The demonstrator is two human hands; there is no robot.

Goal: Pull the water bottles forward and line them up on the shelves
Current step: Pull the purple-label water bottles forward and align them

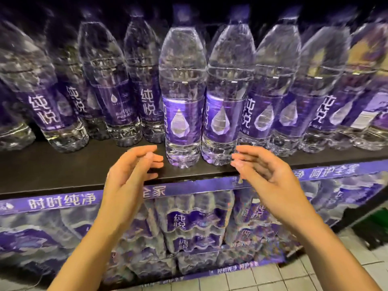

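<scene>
Here our left hand (pixel 134 164) and right hand (pixel 260 166) hover with a loose, empty grip, fingers relaxed, flanking two clear plastic water bottles with purple labels (pixel 182 114) that stand near the front edge of the black shelf (pixel 63 171). We judge the rest unfinished: the bottles left and right sit farther back. Labels read 纯悦; the shelf strip (pixel 63 201) reads 时时纯净.

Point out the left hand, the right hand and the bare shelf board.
left hand (pixel 128 173), head view, palm.
right hand (pixel 266 173), head view, palm.
shelf board (pixel 63 166), head view, bare top surface left of the hands.
</scene>
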